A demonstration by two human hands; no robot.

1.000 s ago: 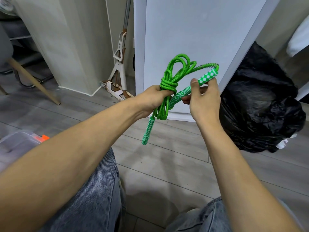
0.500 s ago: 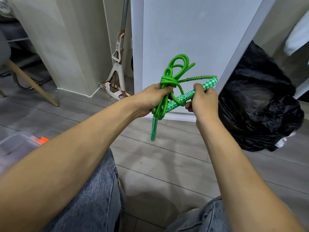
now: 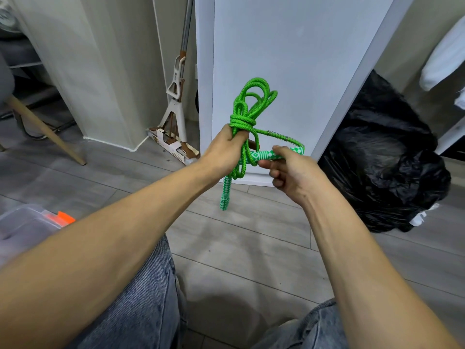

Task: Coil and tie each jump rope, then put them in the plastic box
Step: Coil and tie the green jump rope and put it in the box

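green jump rope [image 3: 245, 114]: gathered into a bundle of loops and held in the air in front of a white panel [image 3: 289, 59], above the grey floor [image 3: 251, 235]. several turns of cord are wrapped round the bundle's middle, and loops stand up above the wrap. hanging handle [image 3: 225, 192], green and white, drops straight down below the bundle. level handle [image 3: 264, 155] points right; a thin run of cord with a small spring leads from its far end back to the wrap.

left hand [image 3: 225, 149]: fingers curled tight round the bundle just under the wrap.

right hand [image 3: 292, 170]: thumb and fingers pinching the level handle.

plastic box [image 3: 22, 225]: clear, with an orange latch [image 3: 63, 217], on the floor at lower left, well apart from the rope; contents cannot be made out.

surroundings: black bag [image 3: 382, 167] on the floor at right; mop [image 3: 176, 102] standing upright just left of the panel; wooden chair leg [image 3: 45, 132] at far left; jeans [image 3: 141, 298] along the bottom edge.
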